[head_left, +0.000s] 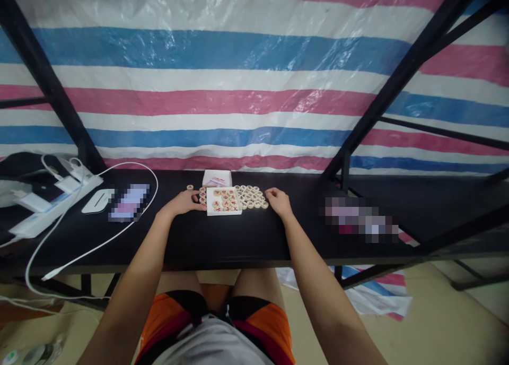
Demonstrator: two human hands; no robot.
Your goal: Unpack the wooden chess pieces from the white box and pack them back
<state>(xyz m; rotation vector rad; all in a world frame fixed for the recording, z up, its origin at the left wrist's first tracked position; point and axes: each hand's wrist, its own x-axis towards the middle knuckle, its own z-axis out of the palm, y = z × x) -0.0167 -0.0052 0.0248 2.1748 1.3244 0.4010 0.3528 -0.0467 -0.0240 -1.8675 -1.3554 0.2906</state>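
Chinese chess pieces lie on a black desk in front of me. A shallow white box [224,213] holds several round pieces with red characters, with a gap at its left side. My left hand [185,202] is beside the box's left edge, thumb and fingers apart around a short column of red pieces [202,196]. Right of the box, pieces with dark characters [250,196] sit close together in rows. My right hand [279,200] is at their right end, its fingers curled and close together; whether a piece is in them is hidden.
Behind the box lies a white box lid [217,178]; one lone piece [190,188] stands to its left. A power strip [55,206], white cable [157,182], white device [97,201] and blurred phone-like object [129,201] are at left. A blurred item [360,216] lies right.
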